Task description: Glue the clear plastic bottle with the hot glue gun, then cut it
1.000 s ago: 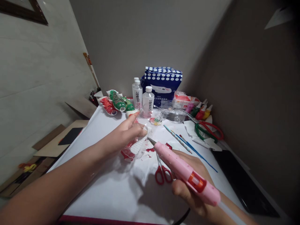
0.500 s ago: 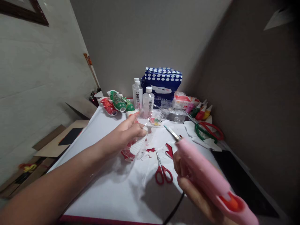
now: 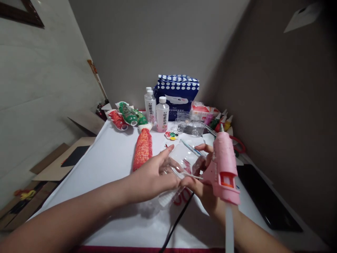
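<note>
My left hand [image 3: 158,174] is closed around a clear crumpled plastic piece [image 3: 166,200], like part of a bottle, held above the table. My right hand [image 3: 204,188] grips a pink hot glue gun [image 3: 225,161], nozzle pointing up, with a pale glue stick [image 3: 229,225] sticking out below. Its fingers also reach the clear plastic, and the thumbs nearly meet. Red-handled scissors [image 3: 181,197] lie beneath, mostly covered by the plastic and hands. Beyond my left hand lies a red and orange fish-like bottle craft [image 3: 143,149]. A thin pen-like stick [image 3: 191,147] is near my right fingers.
Green and red painted fish shapes [image 3: 127,114] lie at the back left. Capped bottles [image 3: 162,116], a small paint palette [image 3: 171,135] and a blue bag [image 3: 178,95] stand behind. Paint tubes [image 3: 222,121] and a black panel [image 3: 268,196] are at right. A black cord [image 3: 176,221] crosses the front.
My left hand has drawn back towards me with the clear plastic. The glue gun has swung from pointing forward-left to upright, and my right hand has come to the plastic. The red craft is now uncovered.
</note>
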Available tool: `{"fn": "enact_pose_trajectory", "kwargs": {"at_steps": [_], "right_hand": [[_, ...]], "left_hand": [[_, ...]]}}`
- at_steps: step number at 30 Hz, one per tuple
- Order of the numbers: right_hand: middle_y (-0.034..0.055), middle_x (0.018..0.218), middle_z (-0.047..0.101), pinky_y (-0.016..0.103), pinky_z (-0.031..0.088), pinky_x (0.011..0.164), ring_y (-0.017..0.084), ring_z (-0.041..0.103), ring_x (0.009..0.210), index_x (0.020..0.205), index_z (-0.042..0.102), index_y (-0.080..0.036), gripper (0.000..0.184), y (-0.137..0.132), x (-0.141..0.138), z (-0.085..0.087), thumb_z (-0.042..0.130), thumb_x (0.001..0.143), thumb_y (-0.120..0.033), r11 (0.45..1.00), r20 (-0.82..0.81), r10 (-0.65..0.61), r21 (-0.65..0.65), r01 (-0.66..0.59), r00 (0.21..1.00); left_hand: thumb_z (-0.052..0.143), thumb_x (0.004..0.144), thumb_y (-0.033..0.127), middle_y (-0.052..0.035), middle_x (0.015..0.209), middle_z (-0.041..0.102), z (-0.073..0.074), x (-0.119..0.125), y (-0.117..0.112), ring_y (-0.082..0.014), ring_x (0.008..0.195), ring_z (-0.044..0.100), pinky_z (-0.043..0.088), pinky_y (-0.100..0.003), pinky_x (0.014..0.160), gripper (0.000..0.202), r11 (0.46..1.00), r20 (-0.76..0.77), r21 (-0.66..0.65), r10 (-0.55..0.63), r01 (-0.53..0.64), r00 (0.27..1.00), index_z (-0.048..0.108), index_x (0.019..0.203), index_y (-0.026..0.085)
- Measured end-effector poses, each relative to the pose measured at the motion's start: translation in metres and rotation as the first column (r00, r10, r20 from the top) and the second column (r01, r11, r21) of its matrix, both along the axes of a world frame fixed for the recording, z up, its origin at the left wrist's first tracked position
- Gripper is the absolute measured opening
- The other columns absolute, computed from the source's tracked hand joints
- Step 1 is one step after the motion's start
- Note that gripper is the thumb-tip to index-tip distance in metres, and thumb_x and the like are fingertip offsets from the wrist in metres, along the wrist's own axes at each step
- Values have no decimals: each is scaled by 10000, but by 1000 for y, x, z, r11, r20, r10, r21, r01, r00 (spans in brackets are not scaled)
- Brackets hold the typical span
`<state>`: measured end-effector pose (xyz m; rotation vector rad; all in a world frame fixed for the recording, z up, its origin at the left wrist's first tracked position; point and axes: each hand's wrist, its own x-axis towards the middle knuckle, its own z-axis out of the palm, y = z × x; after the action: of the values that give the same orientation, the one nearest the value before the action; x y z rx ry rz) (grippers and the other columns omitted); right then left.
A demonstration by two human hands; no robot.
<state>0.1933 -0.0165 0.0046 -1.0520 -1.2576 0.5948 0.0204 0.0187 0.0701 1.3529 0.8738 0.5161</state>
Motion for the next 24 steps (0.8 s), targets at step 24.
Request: {"fn": "enact_pose_trajectory", "kwargs": {"at_steps": [24], "right_hand": [[-19,712,556,252,388,462,113,440,507,784,511,-226,279,-1,17,33,585,919,-459,976,-37,108,-185,-113,993]], "left_hand": [[622,702,228,-51,1055,596,-4,-3,1,-230,894,589,443,-341,736,639,988,-114,129,-66,81,991,447,1317,232]]}}
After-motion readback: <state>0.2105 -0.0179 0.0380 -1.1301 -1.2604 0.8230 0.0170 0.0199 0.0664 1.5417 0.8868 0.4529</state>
